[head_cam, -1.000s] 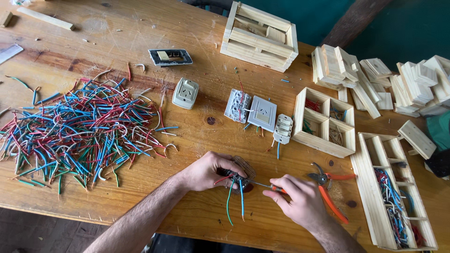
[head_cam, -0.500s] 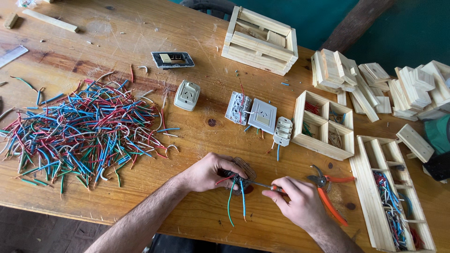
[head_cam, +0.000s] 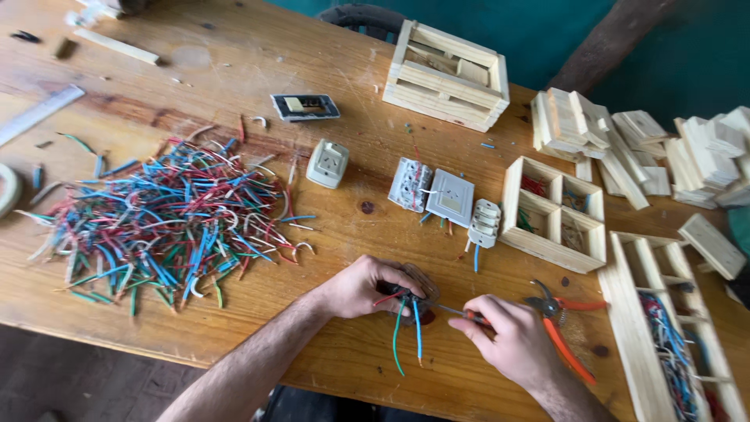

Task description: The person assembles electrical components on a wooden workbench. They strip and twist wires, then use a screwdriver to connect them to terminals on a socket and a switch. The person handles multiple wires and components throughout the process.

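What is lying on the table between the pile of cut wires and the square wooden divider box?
In the head view, between wire pile and divider box: a cream socket, then three switch parts in a cluster.

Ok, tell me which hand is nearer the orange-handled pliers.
Right. The right hand sits just left of the orange-handled pliers, almost touching them. The left hand is farther left, holding a small wired part.

Both bare forearms come in from the near edge of the surface and angle toward each other. The left hand (head_cam: 361,287) lies palm down, its fingers (head_cam: 397,283) curled tight in a grip, wrist low. The right hand (head_cam: 512,342) sits just beside it toward the right corner, knuckles up, thumb and forefinger pinched together and pointing at the left hand.
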